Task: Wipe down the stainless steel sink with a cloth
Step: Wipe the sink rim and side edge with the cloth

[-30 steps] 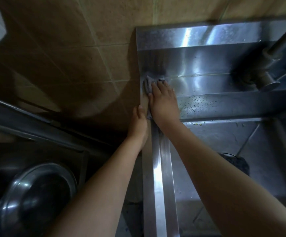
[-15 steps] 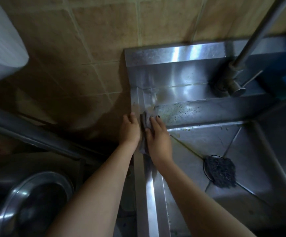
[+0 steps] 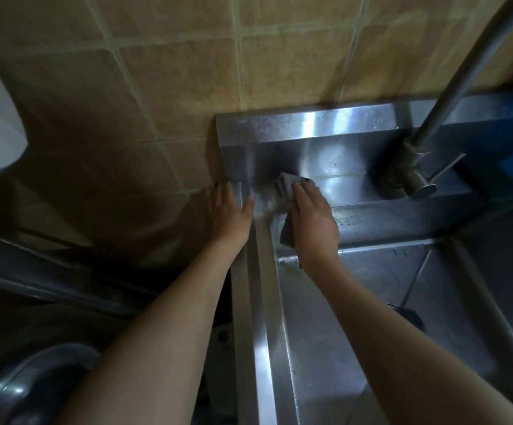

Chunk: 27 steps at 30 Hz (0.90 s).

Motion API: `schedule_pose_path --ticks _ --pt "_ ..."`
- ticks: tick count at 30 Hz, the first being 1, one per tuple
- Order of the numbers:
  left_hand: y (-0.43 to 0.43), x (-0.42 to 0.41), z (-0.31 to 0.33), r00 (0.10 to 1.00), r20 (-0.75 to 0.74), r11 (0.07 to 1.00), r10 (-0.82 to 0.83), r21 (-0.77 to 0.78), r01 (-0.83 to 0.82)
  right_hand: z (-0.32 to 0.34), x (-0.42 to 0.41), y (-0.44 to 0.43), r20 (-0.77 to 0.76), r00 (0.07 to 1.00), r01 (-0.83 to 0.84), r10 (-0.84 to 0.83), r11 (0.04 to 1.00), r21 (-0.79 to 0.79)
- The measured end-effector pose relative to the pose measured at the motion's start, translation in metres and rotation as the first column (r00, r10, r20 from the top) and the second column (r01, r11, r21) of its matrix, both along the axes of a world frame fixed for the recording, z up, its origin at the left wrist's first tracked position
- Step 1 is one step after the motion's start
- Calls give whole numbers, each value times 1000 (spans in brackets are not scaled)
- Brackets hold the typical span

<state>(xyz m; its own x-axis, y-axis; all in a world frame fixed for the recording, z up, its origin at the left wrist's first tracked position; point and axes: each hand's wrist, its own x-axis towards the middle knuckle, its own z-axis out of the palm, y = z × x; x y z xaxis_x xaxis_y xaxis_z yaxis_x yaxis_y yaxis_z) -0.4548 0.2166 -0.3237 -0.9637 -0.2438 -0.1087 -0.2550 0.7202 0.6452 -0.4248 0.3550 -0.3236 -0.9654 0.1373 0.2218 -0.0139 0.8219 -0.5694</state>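
The cloth [image 3: 286, 184] is a small grey rag, soft and limp. It lies on the rear ledge of the stainless steel sink [image 3: 262, 317], in the left rear corner where the ledge meets the backsplash. The right hand [image 3: 313, 222] lies flat on top of it. The fingers are straight and close together, pressing down rather than curling round the fabric. One edge of the cloth shows ahead of the fingertips, and another hangs out below the heel of the hand, over the basin wall.

The left hand [image 3: 229, 216] rests on the left rim of the sink, beside the tiled wall [image 3: 169, 87]. Its fingers are extended and slightly apart, with the thumb laid on top of the rim. It holds nothing and appears to serve as a brace.

Handling: the cloth is light, has no stiffness, and conforms to corners and folds. It transmits force only where the hand covers it, so it is best worked under a flat palm with the fabric gathered beneath the fingers. A loose edge may drag or fold under. The steel is smooth and appears damp, so the cloth is likely to slide readily, and firm downward pressure is advisable. Dark specks [image 3: 350, 220] lie on the ledge just right of the hand, between it and the faucet [image 3: 416, 170], and probably call for further passes.
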Motion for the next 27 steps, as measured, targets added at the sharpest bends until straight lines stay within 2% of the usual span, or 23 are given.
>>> schedule_pose_path --ticks 4,6,12,20,27 --pt "5 -5 -14 998 -53 999 19 47 -16 -17 -26 -6 65 995 -85 72 971 223" --pt "4 -8 -16 995 -96 997 37 77 -30 -24 -30 -14 58 994 -109 96 957 270" --pt "6 -8 -15 995 -72 997 73 1 -73 -27 -29 -28 -17 1000 8 -5 981 194" --pt "7 -4 -14 991 -79 994 109 41 -106 -22 -38 -5 9 999 -35 33 964 265" --pt "7 -4 -14 993 -34 991 116 67 -113 -24 -41 16 -21 994 106 -104 964 243"
